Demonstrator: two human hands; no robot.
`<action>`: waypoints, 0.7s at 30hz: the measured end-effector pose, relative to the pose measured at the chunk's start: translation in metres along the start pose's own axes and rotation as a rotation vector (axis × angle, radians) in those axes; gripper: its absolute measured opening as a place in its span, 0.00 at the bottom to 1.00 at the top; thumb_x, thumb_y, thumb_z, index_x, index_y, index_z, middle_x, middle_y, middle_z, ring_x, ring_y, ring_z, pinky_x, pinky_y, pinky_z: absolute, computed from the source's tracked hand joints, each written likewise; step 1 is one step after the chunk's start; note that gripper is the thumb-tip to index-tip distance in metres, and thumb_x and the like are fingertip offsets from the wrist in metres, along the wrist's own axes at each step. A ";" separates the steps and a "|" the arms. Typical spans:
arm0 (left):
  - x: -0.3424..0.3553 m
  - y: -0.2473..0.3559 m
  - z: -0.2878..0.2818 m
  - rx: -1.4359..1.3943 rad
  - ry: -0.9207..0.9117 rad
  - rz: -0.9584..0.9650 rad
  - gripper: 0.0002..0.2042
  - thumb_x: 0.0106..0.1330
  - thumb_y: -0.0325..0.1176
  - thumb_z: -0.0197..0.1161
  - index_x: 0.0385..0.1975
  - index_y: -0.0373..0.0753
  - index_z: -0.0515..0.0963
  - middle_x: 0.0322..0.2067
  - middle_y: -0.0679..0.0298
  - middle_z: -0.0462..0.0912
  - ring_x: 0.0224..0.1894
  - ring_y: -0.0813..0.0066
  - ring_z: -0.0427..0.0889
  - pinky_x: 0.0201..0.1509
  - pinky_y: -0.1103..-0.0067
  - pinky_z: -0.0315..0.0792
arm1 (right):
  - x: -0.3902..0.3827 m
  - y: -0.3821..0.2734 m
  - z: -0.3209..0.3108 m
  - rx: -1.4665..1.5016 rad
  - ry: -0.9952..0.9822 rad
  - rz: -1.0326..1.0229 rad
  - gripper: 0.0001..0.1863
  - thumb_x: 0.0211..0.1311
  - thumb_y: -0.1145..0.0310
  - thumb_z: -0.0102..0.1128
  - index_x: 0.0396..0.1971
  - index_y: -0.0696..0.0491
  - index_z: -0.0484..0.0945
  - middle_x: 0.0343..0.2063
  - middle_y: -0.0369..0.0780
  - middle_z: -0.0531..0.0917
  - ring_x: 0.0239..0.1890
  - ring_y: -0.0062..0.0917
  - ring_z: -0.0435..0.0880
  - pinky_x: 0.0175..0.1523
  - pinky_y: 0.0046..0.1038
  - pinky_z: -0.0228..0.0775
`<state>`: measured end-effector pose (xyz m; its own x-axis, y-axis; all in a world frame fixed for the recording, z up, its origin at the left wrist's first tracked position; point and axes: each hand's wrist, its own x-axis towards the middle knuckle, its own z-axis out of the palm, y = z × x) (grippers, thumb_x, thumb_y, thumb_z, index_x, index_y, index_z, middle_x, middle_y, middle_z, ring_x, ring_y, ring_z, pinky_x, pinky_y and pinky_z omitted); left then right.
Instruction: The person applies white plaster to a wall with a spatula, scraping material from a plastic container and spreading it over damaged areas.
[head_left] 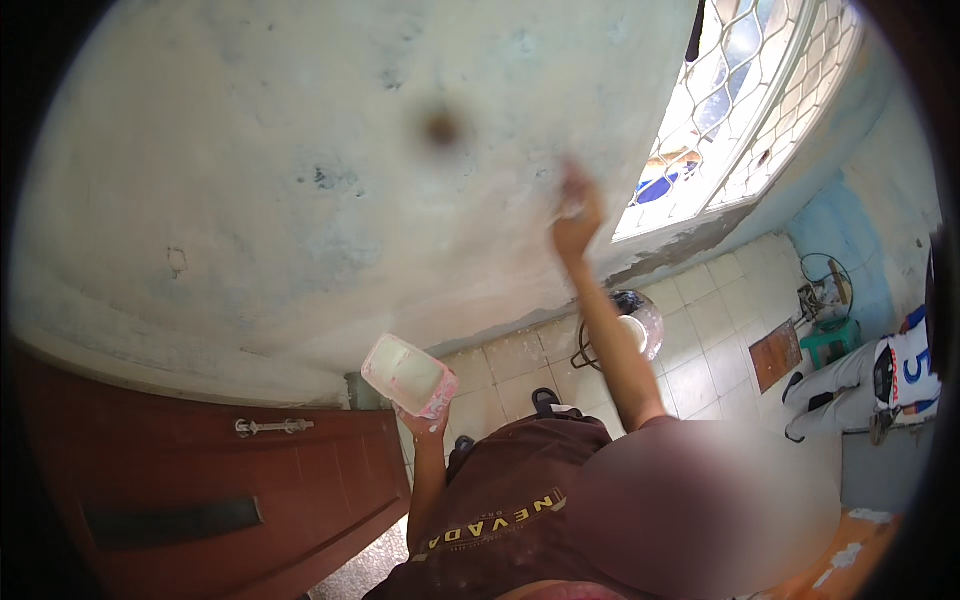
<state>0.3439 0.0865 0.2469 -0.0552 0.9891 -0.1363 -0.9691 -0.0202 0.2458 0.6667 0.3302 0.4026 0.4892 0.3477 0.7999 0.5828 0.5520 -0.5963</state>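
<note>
My left hand [427,420] is wrapped round the lower end of a pink rectangular tub [437,397] smeared with white. Inside the tub lies a pale, whitish paste [400,368]. On the outstretched arm, my right hand [578,222] is raised against the patchy white wall [470,230], left of the window. Its fingers look closed, with something pale at them; motion blur hides what that is and whether the hand touches the wall.
A barred window [720,130] is at upper right. On the tiled floor [700,320] stands a paint-stained bucket [648,318]. A brown door [200,460] is at lower left. Another person [870,375] is at far right, near a green stool [830,343].
</note>
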 end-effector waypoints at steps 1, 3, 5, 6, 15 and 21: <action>-0.003 0.008 -0.003 0.039 -0.027 0.020 0.26 0.74 0.53 0.53 0.64 0.41 0.72 0.63 0.55 0.75 0.66 0.50 0.73 0.70 0.49 0.66 | 0.052 -0.010 -0.013 -0.047 0.123 0.017 0.14 0.73 0.71 0.56 0.52 0.57 0.84 0.35 0.43 0.84 0.37 0.35 0.83 0.45 0.34 0.74; 0.003 0.018 -0.002 -0.040 0.007 -0.040 0.26 0.74 0.53 0.53 0.64 0.42 0.72 0.63 0.55 0.75 0.66 0.50 0.73 0.70 0.49 0.65 | 0.129 0.006 -0.040 -0.340 0.264 0.121 0.11 0.75 0.69 0.55 0.42 0.61 0.83 0.37 0.43 0.85 0.38 0.32 0.83 0.45 0.32 0.73; 0.008 0.023 -0.004 -0.085 0.017 -0.078 0.27 0.74 0.54 0.52 0.65 0.43 0.71 0.64 0.56 0.75 0.67 0.50 0.73 0.70 0.47 0.65 | 0.155 0.016 -0.033 -0.261 0.282 0.089 0.11 0.70 0.67 0.59 0.43 0.59 0.83 0.36 0.43 0.84 0.37 0.36 0.83 0.44 0.36 0.74; 0.010 0.027 -0.008 -0.086 0.008 -0.081 0.28 0.74 0.55 0.51 0.66 0.45 0.71 0.65 0.58 0.75 0.67 0.50 0.73 0.69 0.45 0.66 | 0.152 -0.006 -0.012 -0.325 0.224 0.099 0.12 0.69 0.67 0.60 0.46 0.58 0.83 0.36 0.43 0.84 0.37 0.37 0.83 0.43 0.36 0.74; 0.034 0.031 0.003 0.071 -0.068 -0.196 0.30 0.74 0.60 0.49 0.67 0.48 0.70 0.63 0.60 0.76 0.66 0.49 0.73 0.69 0.46 0.67 | -0.097 -0.115 0.094 -0.003 -0.776 -0.281 0.12 0.66 0.76 0.62 0.48 0.55 0.84 0.42 0.45 0.87 0.31 0.38 0.84 0.34 0.35 0.76; 0.046 0.029 -0.012 -0.021 -0.086 -0.211 0.31 0.72 0.62 0.51 0.68 0.50 0.70 0.64 0.60 0.76 0.67 0.49 0.73 0.71 0.46 0.66 | -0.003 -0.061 0.024 -0.011 -0.201 -0.182 0.15 0.64 0.85 0.58 0.49 0.60 0.82 0.48 0.45 0.88 0.43 0.34 0.89 0.50 0.30 0.81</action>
<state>0.3102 0.1299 0.2367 0.1689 0.9806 -0.0997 -0.9619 0.1861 0.2004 0.6139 0.3135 0.4380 0.2379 0.3872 0.8908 0.6567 0.6116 -0.4412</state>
